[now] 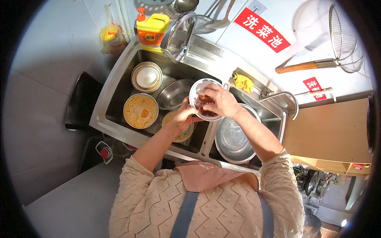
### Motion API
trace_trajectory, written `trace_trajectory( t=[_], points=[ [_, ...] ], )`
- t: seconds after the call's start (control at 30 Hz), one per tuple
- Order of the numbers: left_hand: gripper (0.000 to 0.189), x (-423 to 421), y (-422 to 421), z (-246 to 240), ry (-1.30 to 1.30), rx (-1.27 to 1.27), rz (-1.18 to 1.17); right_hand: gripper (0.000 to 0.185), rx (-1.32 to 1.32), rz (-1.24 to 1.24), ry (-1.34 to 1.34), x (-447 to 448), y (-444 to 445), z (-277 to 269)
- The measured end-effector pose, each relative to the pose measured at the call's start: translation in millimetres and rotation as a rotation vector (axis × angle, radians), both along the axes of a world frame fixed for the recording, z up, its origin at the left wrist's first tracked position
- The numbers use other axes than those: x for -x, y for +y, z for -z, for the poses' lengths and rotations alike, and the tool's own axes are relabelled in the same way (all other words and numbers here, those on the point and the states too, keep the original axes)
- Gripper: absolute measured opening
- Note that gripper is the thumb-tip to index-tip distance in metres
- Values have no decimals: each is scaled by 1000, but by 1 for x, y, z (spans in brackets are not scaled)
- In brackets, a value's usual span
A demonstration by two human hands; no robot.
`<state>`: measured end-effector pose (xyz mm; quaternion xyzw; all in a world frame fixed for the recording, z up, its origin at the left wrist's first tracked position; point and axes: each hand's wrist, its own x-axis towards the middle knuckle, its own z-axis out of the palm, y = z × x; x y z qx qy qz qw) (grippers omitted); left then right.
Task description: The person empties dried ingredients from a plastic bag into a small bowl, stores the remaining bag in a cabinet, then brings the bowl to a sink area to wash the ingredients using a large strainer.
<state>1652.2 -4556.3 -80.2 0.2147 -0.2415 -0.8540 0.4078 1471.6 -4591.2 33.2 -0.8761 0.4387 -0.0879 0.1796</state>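
My left hand (182,117) grips the outside of a white bowl (195,87) and tilts it above the middle of the double sink. Inside the bowl, the curled fingers of my right hand (221,99) press on a dark red, glossy mass (205,107); I cannot tell whether it is food or a scrubber. Under my left hand, partly hidden, lies a stained dish (183,136). An empty-looking metal basin (169,96) sits behind it. To the left are a bowl with orange residue (135,111) and stacked bowls (147,76).
A large metal basin (230,136) fills much of the right sink. Two faucets, one tall (178,55) and one low (285,93), stand at the back. A yellow detergent jug (153,31) and a yellow cloth (243,82) rest on the rim. A wire strainer (345,44) hangs right.
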Motion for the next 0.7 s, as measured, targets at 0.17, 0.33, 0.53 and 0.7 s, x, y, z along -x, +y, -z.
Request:
trace_trajectory(
  t=[0.17,0.33,0.53,0.7],
  points=[
    [74,10,3,0,32,-36,10,54,1,127,125,20,7,39],
    [76,13,4,-4,13,-48,27,61,-205,191,-84,10,5,11],
    [74,14,4,-7,7,-56,59,65,-36,105,168,6,5,37],
    [73,13,5,-11,13,-53,16,68,-168,182,122,15,8,-2]
  ],
)
